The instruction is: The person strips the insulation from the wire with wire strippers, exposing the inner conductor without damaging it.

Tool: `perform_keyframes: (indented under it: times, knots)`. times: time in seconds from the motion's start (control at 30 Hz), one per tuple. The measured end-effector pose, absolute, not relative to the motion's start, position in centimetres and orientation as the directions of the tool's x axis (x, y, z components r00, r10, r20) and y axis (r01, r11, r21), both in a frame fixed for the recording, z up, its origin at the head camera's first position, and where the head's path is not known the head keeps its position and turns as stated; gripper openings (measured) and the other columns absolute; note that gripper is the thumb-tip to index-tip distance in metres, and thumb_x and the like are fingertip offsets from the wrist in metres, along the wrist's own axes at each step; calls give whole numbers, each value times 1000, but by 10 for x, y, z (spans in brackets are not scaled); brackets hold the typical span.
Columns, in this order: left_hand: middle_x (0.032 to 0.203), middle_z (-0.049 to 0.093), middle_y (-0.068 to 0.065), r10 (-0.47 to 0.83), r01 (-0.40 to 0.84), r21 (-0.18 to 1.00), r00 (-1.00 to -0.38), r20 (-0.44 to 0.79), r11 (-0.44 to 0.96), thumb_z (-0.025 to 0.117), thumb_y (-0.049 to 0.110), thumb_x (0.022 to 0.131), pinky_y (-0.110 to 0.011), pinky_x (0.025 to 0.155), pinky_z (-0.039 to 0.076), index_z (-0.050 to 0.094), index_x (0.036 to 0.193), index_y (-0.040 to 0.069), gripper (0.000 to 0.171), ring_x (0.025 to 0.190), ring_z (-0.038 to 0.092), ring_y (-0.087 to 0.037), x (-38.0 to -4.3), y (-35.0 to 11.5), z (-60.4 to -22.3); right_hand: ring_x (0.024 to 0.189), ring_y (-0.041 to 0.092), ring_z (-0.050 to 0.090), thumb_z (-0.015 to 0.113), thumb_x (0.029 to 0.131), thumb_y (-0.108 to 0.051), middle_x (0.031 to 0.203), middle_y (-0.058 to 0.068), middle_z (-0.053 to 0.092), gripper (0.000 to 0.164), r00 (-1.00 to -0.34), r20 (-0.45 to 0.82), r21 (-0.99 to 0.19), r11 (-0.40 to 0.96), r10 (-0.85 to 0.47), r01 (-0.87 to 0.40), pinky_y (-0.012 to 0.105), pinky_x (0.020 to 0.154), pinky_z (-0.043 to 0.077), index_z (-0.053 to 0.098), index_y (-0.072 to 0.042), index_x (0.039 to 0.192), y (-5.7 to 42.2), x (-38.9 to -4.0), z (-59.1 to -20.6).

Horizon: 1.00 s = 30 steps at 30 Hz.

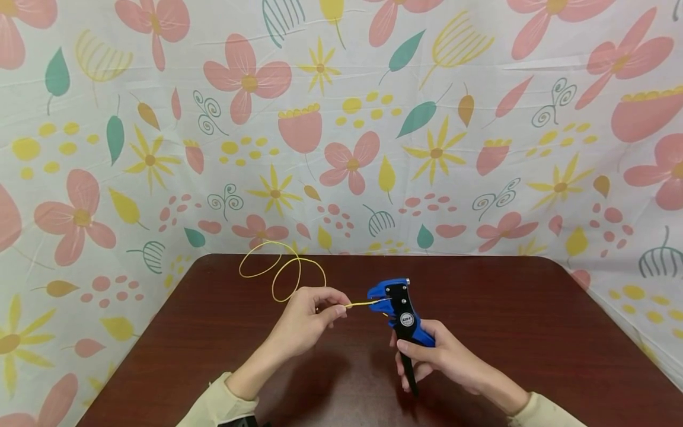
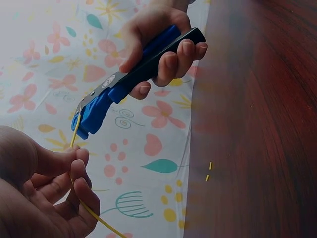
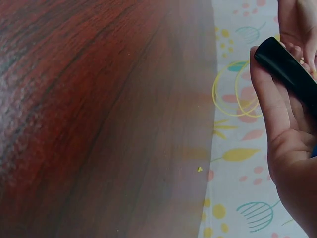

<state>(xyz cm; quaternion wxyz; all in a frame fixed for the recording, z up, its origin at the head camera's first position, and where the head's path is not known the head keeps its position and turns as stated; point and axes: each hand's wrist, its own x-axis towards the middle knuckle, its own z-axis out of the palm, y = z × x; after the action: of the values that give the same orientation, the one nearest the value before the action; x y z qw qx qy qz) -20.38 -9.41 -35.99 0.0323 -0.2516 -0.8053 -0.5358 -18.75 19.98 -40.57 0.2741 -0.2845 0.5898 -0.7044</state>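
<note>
Between thumb and fingers, my left hand (image 1: 309,317) pinches a thin yellow wire (image 1: 361,305) close to one end. That end reaches into the mouth of a blue and black wire stripper (image 1: 400,305), whose jaws point toward the left hand. My right hand (image 1: 443,356) grips the stripper by its handles, head up and tilted. In the left wrist view the wire (image 2: 75,130) lies against the blue stripper head (image 2: 94,116); how firmly the jaws hold it cannot be told. The right wrist view shows the black handle end (image 3: 277,59), with the stripper head out of frame.
The rest of the wire loops loosely (image 1: 274,276) behind the left hand. Two short yellow bits (image 2: 210,165) lie on the dark wooden table (image 2: 257,124); a yellow scrap (image 3: 199,169) shows in the right wrist view. A flowered cloth (image 1: 352,118) hangs behind the table.
</note>
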Motion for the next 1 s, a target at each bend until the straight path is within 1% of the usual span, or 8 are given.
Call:
perform_keyframes:
  times: [0.07, 0.23, 0.3, 0.57, 0.8, 1.0]
  knots:
    - [82, 73, 0, 373, 443, 844, -870, 324, 302, 71, -3, 97, -26, 60, 52, 78, 97, 6, 12, 67, 64, -33, -204, -94, -360, 75, 26, 74, 45, 113, -5, 95, 21, 68, 23, -689, 80, -987, -153, -721, 46, 51, 74, 63, 54, 8, 129, 199, -187, -406]
    - [83, 73, 1, 376, 452, 835, -866, 329, 313, 72, -3, 97, -27, 61, 53, 78, 98, 7, 12, 64, 63, -19, -204, -95, -359, 74, 26, 74, 45, 113, -6, 93, 21, 67, 23, -690, 79, -988, -149, -720, 42, 53, 74, 63, 55, 9, 128, 198, -186, -406]
    - [83, 73, 1, 377, 455, 833, -865, 331, 315, 72, -3, 97, -27, 61, 53, 78, 98, 7, 12, 64, 62, -18, -204, -95, -359, 74, 26, 74, 45, 113, -6, 93, 20, 67, 24, -688, 79, -988, -147, -721, 40, 53, 74, 63, 55, 10, 128, 198, -185, -406]
    - [83, 74, 0, 375, 454, 836, -865, 332, 307, 72, -3, 97, -26, 60, 52, 78, 98, 6, 11, 67, 65, -34, -204, -95, -359, 76, 26, 75, 44, 113, -6, 93, 19, 68, 25, -689, 84, -989, -145, -720, 31, 51, 75, 63, 56, 10, 128, 197, -185, -406]
    - [83, 74, 1, 375, 456, 833, -865, 334, 311, 72, -3, 97, -26, 60, 53, 78, 98, 7, 12, 67, 65, -36, -205, -95, -360, 75, 26, 74, 46, 112, -5, 93, 20, 68, 26, -693, 87, -989, -146, -715, 28, 53, 73, 63, 56, 15, 123, 196, -184, -406]
    - [84, 74, 1, 371, 450, 835, -869, 328, 316, 72, -1, 97, -27, 61, 53, 79, 98, 8, 11, 68, 65, -36, -205, -95, -360, 77, 24, 74, 44, 113, -4, 95, 19, 68, 24, -681, 100, -983, -176, -725, 43, 49, 73, 64, 57, 15, 121, 195, -183, -406]
